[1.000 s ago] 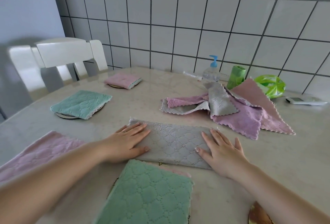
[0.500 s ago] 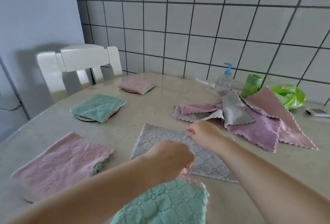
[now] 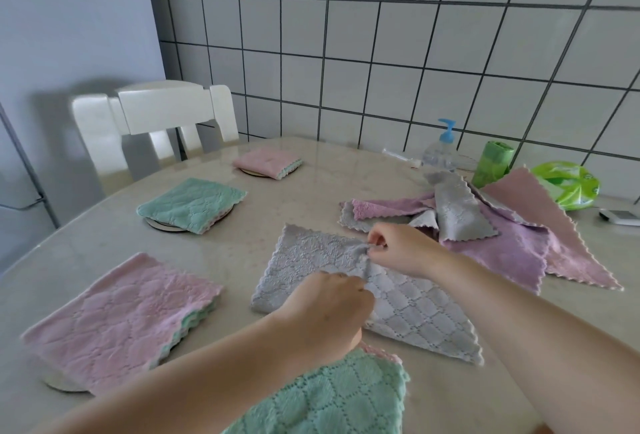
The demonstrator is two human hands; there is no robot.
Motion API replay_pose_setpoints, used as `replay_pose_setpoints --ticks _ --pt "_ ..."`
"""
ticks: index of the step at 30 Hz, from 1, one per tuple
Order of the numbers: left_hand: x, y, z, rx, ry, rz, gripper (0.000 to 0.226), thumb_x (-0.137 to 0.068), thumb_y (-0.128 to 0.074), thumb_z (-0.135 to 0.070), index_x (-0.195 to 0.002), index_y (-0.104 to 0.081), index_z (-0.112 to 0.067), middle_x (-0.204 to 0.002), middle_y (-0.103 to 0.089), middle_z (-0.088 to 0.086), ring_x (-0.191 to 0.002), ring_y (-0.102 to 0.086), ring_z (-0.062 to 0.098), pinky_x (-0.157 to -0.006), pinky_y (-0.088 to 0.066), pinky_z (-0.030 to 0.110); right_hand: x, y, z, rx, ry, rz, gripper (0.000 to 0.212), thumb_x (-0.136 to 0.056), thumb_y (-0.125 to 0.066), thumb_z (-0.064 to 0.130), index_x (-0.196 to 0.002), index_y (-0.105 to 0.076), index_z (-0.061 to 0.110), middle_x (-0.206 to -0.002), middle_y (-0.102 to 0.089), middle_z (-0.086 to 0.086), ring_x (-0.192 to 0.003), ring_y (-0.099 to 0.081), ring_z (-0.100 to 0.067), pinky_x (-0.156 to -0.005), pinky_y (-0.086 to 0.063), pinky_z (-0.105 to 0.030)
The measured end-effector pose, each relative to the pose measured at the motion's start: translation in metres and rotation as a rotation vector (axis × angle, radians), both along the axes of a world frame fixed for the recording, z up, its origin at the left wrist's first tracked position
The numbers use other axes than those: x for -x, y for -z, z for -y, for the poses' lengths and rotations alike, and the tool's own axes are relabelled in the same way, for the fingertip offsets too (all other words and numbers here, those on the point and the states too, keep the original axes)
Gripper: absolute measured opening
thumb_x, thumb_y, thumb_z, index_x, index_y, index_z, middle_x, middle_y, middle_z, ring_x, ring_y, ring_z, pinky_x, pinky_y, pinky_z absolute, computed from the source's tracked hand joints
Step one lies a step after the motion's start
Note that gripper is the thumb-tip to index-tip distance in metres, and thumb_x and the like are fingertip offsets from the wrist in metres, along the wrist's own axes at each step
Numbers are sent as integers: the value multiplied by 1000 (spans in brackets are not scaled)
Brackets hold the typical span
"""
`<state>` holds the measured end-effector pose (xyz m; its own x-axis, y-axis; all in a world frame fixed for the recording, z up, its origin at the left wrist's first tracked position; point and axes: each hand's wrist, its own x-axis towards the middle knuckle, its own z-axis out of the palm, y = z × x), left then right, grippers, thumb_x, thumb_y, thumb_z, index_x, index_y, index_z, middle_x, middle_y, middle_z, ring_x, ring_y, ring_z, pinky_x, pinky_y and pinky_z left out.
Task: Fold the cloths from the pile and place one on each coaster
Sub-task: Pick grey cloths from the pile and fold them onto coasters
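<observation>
A grey cloth [image 3: 408,309], folded into a long strip, lies on the table in front of me. My right hand [image 3: 398,248] pinches its far edge near the middle, bunching the fabric. My left hand [image 3: 325,312] grips the near edge, fingers curled over it. Behind lies the pile [image 3: 502,229] of loose pink, purple and grey cloths. Folded cloths sit on round coasters: a pink one [image 3: 266,161] far back, a green one [image 3: 190,203] on a coaster [image 3: 162,225], a pink one [image 3: 117,316] at left on a coaster [image 3: 60,381]. Another green folded cloth [image 3: 329,399] lies nearest me.
A white chair [image 3: 156,122] stands at the table's far left edge. By the tiled wall at the back right are a pump bottle [image 3: 440,149], a green roll [image 3: 493,161], a green wipes pack [image 3: 568,186] and a white remote [image 3: 620,216].
Both hands left their flat press at the strip's two ends, came together at its middle and now pinch the fabric. The view has swung left.
</observation>
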<state>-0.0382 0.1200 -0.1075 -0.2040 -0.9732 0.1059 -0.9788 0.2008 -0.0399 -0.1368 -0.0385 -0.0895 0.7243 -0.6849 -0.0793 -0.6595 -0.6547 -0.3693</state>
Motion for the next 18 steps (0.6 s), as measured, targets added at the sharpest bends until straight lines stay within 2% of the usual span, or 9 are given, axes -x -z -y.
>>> replay_pose_setpoints --ticks 4,6,8,11,13,14,16,17,18 --pt "-8 -9 -11 26 -139 -268 13 -91 -43 -20 -98 -54 -23 -90 -55 -9 -78 -55 9 -71 -50 26 10 -27 0 -46 -25 184 10 -87 -53 17 -97 -54 18 -64 -47 11 -52 -43 -3 -53 -33 -18" --pt "-12 -14 -17 20 -225 -453 12 -90 -43 -20 -93 -51 -28 -77 -59 -9 -66 -55 6 -62 -48 25 14 -42 0 -97 -37 249 17 -87 -53 11 -102 -57 20 -70 -48 16 -50 -41 1 -53 -33 -14" --pt "-17 -13 -17 19 -275 -645 14 -91 -43 -18 -90 -49 -31 -67 -62 -5 -52 -51 5 -50 -41 25 17 -57 -2 -139 -57 273 29 -88 -50 6 -102 -61 28 -77 -56 14 -51 -38 -8 -52 -34 -17" --pt "-22 -11 -10 41 -313 -988 15 -94 -42 -12 -90 -49 -24 -79 -67 -5 -57 -60 -4 -59 -53 26 22 -71 -1 -139 -78 233 43 -89 -46 1 -112 -65 32 -97 -68 9 -59 -47 0 -58 -36 -7" --pt "-21 -10 -1 61 -333 -1305 15 -95 -39 -6 -91 -50 -15 -85 -62 0 -67 -63 -2 -76 -56 34 28 -80 -6 -118 -58 218 43 -91 -46 2 -119 -62 30 -120 -63 14 -90 -55 7 -73 -34 1" --pt "-19 -13 3 57 -356 -1477 15 -96 -38 -6 -91 -50 -13 -87 -61 4 -70 -64 3 -79 -56 37 32 -83 -9 -113 -44 228 43 -91 -45 3 -123 -59 29 -116 -64 18 -92 -56 9 -72 -34 3" --pt "-12 -17 9 51 -365 -1739 11 -97 -42 -10 -95 -52 -14 -97 -61 8 -75 -65 15 -76 -57 33 45 -84 -15 -131 -1 273 46 -93 -44 3 -131 -51 27 -76 -62 25 -65 -56 18 -56 -35 2" --pt "-9 -18 13 61 -346 -1762 10 -95 -47 -12 -100 -54 -18 -104 -62 4 -76 -65 15 -71 -58 29 53 -83 -20 -145 18 305 47 -93 -43 2 -134 -48 26 -72 -55 24 -61 -52 23 -56 -34 2" --pt "-5 -18 18 68 -321 -1721 18 -93 -52 -13 -106 -55 -25 -113 -60 -1 -80 -65 12 -69 -57 27 61 -78 -21 -139 32 327 48 -93 -44 4 -135 -46 28 -88 -56 24 -74 -52 25 -67 -33 2"
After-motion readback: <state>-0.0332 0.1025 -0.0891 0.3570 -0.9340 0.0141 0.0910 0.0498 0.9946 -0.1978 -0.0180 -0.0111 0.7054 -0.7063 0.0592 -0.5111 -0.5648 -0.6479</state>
